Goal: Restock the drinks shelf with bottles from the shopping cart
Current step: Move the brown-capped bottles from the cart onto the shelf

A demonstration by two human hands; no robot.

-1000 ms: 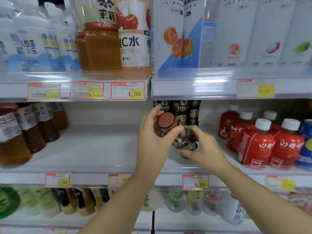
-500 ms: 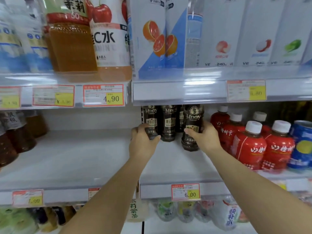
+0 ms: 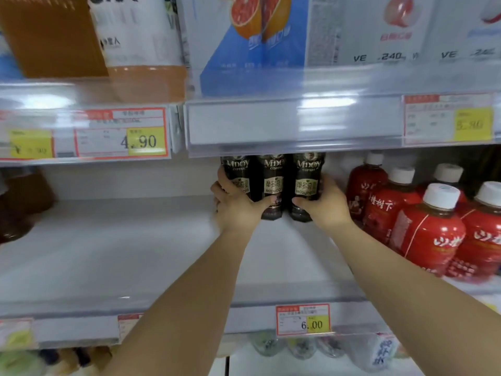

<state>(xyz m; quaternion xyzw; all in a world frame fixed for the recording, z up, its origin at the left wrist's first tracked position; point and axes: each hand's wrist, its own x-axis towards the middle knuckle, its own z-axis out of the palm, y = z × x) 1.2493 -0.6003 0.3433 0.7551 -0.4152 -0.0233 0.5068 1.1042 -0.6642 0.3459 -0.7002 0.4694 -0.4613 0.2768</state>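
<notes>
Here, three coffee bottles [image 3: 272, 183] stand abreast, left hand [image 3: 235, 210] gripping the leftmost, right hand [image 3: 325, 206] the rightmost.

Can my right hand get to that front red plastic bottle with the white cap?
Likely yes, once the right hand releases the dark brown coffee bottle; the white-capped red plastic bottle stands just beside its forearm, unblocked.

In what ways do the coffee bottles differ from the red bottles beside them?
The coffee bottles are dark with gold lettering; the red bottles have red wrappers. The left hand and right hand grip the coffee bottles; nobody touches the red bottles. The coffee bottles' caps are hidden behind the upper shelf edge; the red bottles show white caps. Both stand upright on one shelf.
</notes>
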